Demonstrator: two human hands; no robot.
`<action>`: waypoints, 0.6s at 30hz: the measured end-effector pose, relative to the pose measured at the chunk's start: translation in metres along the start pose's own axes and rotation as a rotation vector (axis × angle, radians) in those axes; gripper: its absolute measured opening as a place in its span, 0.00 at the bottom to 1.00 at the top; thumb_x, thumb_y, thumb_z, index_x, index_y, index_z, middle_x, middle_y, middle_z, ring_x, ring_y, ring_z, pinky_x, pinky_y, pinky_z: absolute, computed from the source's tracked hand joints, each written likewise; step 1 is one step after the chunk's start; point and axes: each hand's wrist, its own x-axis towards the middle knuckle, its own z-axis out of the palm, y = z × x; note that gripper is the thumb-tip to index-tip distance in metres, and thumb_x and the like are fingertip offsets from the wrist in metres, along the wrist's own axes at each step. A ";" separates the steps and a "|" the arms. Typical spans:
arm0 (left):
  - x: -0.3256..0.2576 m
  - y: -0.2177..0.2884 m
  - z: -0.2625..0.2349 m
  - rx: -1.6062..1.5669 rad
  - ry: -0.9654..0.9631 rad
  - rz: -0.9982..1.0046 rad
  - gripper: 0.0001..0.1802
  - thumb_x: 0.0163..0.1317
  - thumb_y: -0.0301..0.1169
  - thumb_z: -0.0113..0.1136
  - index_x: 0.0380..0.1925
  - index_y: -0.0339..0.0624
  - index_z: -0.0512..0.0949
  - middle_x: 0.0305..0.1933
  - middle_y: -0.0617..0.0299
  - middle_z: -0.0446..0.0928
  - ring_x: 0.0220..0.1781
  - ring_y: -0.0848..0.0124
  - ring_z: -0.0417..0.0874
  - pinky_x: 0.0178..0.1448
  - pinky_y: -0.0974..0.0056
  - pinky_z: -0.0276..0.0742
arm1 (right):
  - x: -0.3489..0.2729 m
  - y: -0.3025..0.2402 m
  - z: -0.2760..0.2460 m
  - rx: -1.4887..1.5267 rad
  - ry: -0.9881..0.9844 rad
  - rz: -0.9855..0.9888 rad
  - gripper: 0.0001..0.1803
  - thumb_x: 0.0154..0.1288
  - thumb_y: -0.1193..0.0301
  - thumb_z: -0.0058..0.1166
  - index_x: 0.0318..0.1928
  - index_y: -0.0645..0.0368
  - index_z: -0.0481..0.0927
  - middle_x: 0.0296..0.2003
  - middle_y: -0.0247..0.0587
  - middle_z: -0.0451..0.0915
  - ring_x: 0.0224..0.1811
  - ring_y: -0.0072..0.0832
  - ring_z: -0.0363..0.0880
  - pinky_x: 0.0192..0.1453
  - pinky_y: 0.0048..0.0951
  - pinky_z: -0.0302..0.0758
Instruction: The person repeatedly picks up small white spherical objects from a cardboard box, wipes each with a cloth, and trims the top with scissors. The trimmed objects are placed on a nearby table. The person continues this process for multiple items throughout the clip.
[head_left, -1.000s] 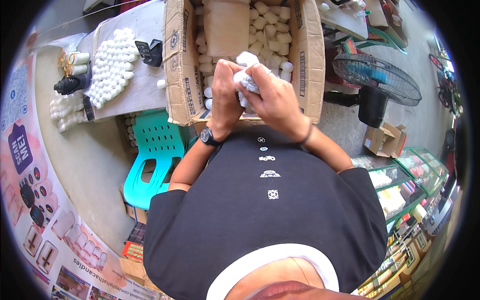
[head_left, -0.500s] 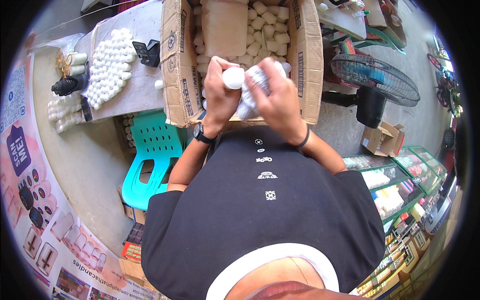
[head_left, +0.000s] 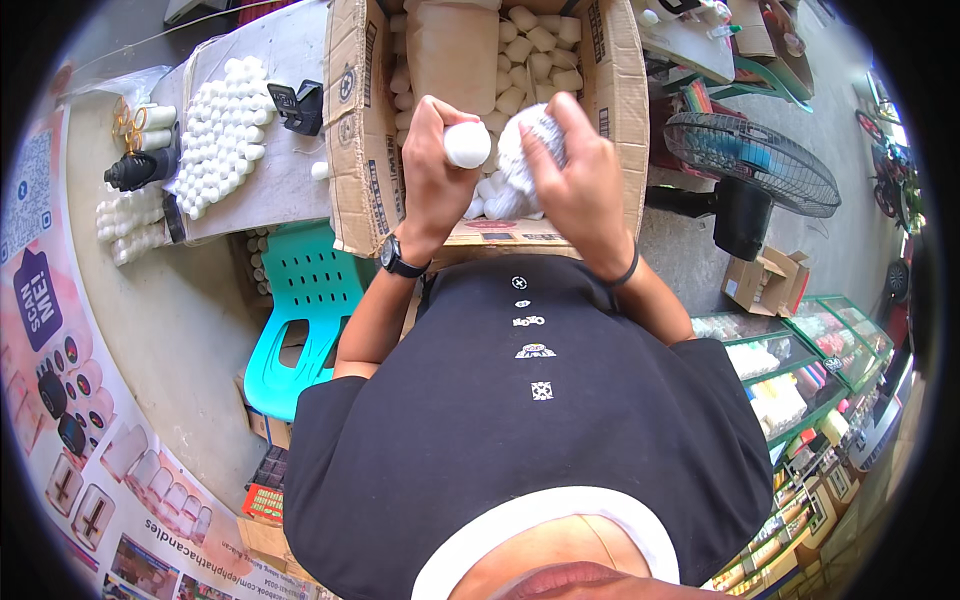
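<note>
My left hand (head_left: 425, 185) is wrapped around a white candle (head_left: 466, 146), its rounded end facing up. In my right hand (head_left: 582, 190) is a bunched white and grey cloth (head_left: 524, 150), held just right of the candle and apart from it. Both hands are over an open cardboard box (head_left: 352, 150). Many short off-white candles (head_left: 540, 65) fill its far right part, beside a tan slab-like piece (head_left: 455, 50). More white pieces (head_left: 490, 200) show low in the box between my hands; my hands hide part of the contents.
To the left, a table (head_left: 290, 180) carries rows of white candles (head_left: 222, 135) and a small black device (head_left: 297, 105). Below it stands a turquoise plastic chair (head_left: 300, 320). On the right are a black fan (head_left: 750, 165), a small carton (head_left: 765, 280) and a glass display case (head_left: 790, 370).
My right hand and the cloth have moved right, away from the candle, leaving a gap. My left hand still holds the candle, slightly higher.
</note>
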 end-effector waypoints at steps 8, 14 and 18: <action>-0.018 0.009 0.001 0.116 -0.051 0.068 0.11 0.49 0.17 0.59 0.32 0.35 0.69 0.33 0.51 0.69 0.33 0.56 0.73 0.37 0.59 0.71 | 0.006 0.007 0.019 0.016 -0.003 -0.064 0.11 0.64 0.64 0.54 0.35 0.58 0.70 0.25 0.53 0.80 0.30 0.53 0.79 0.30 0.48 0.72; -0.023 0.007 -0.007 -0.203 0.020 -0.188 0.16 0.55 0.23 0.66 0.35 0.38 0.67 0.31 0.60 0.71 0.35 0.71 0.78 0.39 0.69 0.73 | 0.008 0.022 0.010 0.032 -0.055 -0.007 0.12 0.66 0.62 0.54 0.37 0.58 0.73 0.23 0.52 0.80 0.28 0.51 0.80 0.29 0.45 0.72; -0.026 -0.006 -0.005 -0.591 -0.006 -0.334 0.24 0.59 0.32 0.68 0.41 0.42 0.59 0.31 0.61 0.74 0.33 0.77 0.78 0.38 0.74 0.73 | 0.001 0.011 0.008 0.159 -0.099 0.031 0.14 0.68 0.62 0.53 0.35 0.61 0.75 0.23 0.49 0.79 0.25 0.45 0.78 0.30 0.38 0.72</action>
